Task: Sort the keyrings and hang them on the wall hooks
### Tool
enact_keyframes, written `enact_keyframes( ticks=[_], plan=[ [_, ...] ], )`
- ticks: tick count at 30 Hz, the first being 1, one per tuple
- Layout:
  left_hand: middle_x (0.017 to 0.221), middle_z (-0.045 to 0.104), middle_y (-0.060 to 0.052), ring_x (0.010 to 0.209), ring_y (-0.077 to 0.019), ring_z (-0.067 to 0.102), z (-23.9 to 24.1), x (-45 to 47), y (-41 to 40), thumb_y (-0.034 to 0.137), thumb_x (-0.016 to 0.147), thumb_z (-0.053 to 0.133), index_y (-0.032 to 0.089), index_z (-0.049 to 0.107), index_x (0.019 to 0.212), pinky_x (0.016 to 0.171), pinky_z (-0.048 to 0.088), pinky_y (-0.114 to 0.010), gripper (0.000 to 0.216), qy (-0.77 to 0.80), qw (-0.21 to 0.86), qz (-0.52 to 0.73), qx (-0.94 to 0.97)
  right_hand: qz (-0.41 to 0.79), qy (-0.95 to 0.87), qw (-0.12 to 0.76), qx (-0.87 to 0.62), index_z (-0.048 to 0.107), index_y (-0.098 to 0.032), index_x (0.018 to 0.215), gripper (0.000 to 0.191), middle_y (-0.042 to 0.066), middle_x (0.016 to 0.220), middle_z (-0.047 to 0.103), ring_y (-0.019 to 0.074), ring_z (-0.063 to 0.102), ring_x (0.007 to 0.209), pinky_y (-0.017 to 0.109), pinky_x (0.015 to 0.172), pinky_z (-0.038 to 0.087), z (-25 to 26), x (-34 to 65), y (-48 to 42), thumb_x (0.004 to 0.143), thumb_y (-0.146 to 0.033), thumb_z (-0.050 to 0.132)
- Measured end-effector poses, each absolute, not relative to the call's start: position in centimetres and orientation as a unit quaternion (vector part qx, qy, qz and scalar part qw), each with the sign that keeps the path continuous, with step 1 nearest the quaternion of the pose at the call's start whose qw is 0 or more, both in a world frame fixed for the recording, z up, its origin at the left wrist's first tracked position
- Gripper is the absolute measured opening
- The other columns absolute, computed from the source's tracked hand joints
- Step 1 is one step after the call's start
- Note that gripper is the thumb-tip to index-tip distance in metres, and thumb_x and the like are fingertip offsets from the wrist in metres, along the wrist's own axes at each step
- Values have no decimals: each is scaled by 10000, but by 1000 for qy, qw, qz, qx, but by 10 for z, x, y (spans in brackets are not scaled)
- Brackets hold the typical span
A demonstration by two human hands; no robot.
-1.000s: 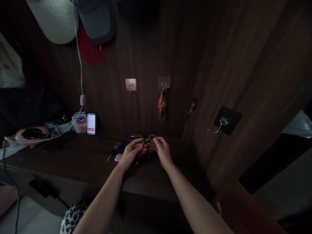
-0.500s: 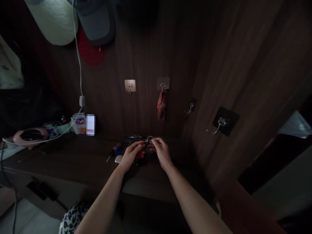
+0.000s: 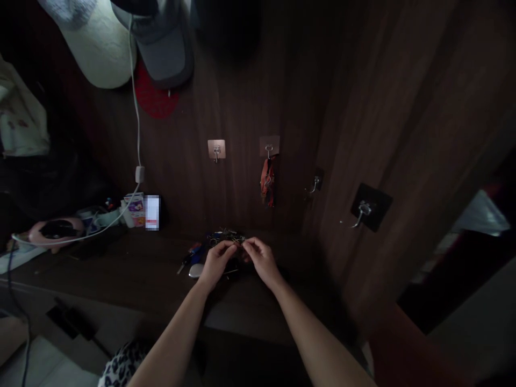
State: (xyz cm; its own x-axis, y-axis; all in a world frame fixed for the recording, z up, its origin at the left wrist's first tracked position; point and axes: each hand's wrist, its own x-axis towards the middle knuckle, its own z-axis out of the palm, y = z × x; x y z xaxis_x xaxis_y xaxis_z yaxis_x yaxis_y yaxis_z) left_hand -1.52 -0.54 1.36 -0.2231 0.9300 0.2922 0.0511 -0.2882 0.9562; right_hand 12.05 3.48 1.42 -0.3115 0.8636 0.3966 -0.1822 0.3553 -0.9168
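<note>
A dark wood-grain wall [image 3: 237, 107] rises behind the bench [image 3: 100, 269] — a red key fob [image 3: 267, 181] hangs there from a stick-on hook [image 3: 269, 146]. A bunch of keys [image 3: 226, 237] lies on the bench, and the left hand [image 3: 216, 263] and right hand [image 3: 262, 262] curl inward, fingers pinched together on it — the exact grip is too dark to tell.

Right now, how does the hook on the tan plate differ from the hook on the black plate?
The hook on the tan plate sits on a small pale square; the hook on the black plate sits on a larger-looking dark one. The first points straight down; the second slants sideways, further right. Both are metal, with nothing hanging on them.
</note>
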Motion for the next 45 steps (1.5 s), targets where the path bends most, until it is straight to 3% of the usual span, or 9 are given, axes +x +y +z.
enact_keyframes(
  ticks=[3,7,12,17,26,34,40,45],
  plan=[
    [778,643,-3,695,-114,571,12,-21,-4,434,675,645,160,636,796,631,444,-213,299,456,387,658,457,486,-620,543,-291,567,-195,746,278,16,696,637,137,587,590,220,497,424,15,124,38,764,-468,523],
    [935,658,-32,808,-141,601,21,-34,0,448,585,712,151,635,685,679,455,-221,323,412,398,725,382,453,-576,594,-333,559,-181,729,293,26,660,631,128,564,547,222,505,413,15,132,48,755,-470,524],
    [870,682,-32,847,-158,618,48,-53,10,427,562,727,168,660,788,720,468,-239,350,412,390,738,366,446,-544,612,-360,551,-181,688,307,21,611,616,121,539,499,221,477,398,12,138,57,721,-485,533],
    [931,674,-70,784,-149,636,74,-66,33,405,655,651,161,632,833,578,462,-210,303,474,344,697,415,452,-545,601,-371,543,-179,663,302,10,585,601,108,516,464,215,458,388,8,138,60,708,-478,529],
    [919,653,-46,641,-88,590,112,-70,74,249,702,594,165,520,833,570,433,-204,172,524,197,684,467,429,-597,579,-354,545,-175,708,307,23,608,600,121,527,492,222,479,401,3,135,57,768,-470,479],
    [873,668,-37,557,-60,545,158,-67,106,196,774,527,196,364,951,543,403,-186,240,487,105,735,459,411,-616,575,-347,545,-179,708,318,25,595,600,126,534,492,226,480,421,1,134,57,787,-478,469],
    [859,667,-38,612,-75,588,185,-60,118,180,791,502,195,373,953,553,424,-183,208,431,83,766,470,403,-634,563,-345,539,-186,695,322,17,584,595,125,539,496,225,483,429,1,132,55,793,-482,459],
    [774,653,-31,555,-74,569,190,-57,127,158,788,510,176,391,940,485,402,-166,194,472,68,768,427,405,-637,556,-348,538,-186,695,340,21,590,600,128,550,504,222,479,438,1,132,55,789,-502,456]
  ],
)
